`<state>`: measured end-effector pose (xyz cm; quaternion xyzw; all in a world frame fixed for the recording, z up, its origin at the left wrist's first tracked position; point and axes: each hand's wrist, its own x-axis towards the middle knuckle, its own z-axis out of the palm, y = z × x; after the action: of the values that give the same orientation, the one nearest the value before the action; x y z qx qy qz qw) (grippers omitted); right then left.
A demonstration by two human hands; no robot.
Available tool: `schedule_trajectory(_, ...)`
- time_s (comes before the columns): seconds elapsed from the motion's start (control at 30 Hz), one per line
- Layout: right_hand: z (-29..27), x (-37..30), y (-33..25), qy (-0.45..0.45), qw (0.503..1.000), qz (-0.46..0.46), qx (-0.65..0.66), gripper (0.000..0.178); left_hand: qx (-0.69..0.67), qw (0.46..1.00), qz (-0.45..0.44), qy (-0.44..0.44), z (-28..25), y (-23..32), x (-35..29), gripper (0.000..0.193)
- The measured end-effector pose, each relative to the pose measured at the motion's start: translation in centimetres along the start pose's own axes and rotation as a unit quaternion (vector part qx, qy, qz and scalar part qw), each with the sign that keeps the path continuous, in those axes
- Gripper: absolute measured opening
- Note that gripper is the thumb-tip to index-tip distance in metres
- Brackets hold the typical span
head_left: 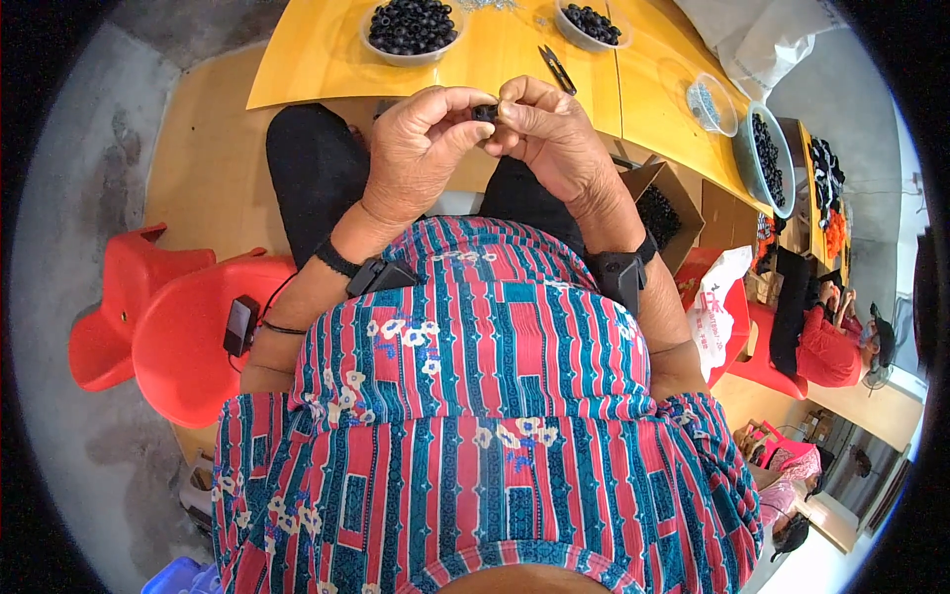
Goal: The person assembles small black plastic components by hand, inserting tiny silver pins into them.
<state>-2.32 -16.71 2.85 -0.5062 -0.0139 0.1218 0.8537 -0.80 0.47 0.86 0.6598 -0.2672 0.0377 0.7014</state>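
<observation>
At far left, red chairs [203,342]: two are standing on the floor, one in front of the other, and a dark device [239,325] is showing over the nearer one.
Counter [317,59]: its yellow top is stretching across the upper part of the view.
Left hand [421,148]: its grip is clenching a small black piece between thumb and forefinger; a black wrist unit [383,276] is sitting on the forearm.
Bowl [414,59]: beyond the left hand, it is holding a heap of similar black pieces.
Black piece [484,114]: it is resting in the left fingertips, above the lap and just off the counter's near edge.
Right hand [554,134]: its fingertips are meeting the piece's right side; whether this grip is grasping the piece or merely touching it, I cannot tell.
Black snips [557,69]: they are lying just beyond the right hand.
Second bowl [592,45]: it is holding more black pieces.
Cardboard box [687,226]: it is standing below the counter's edge, containing dark pieces.
Clear tub [730,115]: it is holding small silvery bits.
Pale blue-green basin [747,163]: it is carrying black pieces beside the tub.
Co-worker [831,346]: a person in red is sitting at far right.
</observation>
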Motion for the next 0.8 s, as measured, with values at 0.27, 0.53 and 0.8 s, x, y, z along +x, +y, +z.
schedule_trajectory(0.27, -0.3, -0.1, 0.6, -0.080, 0.991, 0.099, 0.050, 0.031, 0.089, 0.993, 0.081, -0.009, -0.6, -0.5, 0.6, 0.021)
schedule_trajectory(0.53, -1.0, -0.1, 0.5, -0.096, 0.991, 0.071, 0.063, 0.030, 0.063, 0.995, 0.060, -0.042, -0.7, -0.5, 0.4, 0.022)
schedule_trajectory(0.8, -0.5, -0.5, -1.0, -0.043, 0.995, 0.069, -0.063, 0.024, 0.092, 0.993, 0.077, -0.007, -0.6, -0.5, 0.4, 0.023)
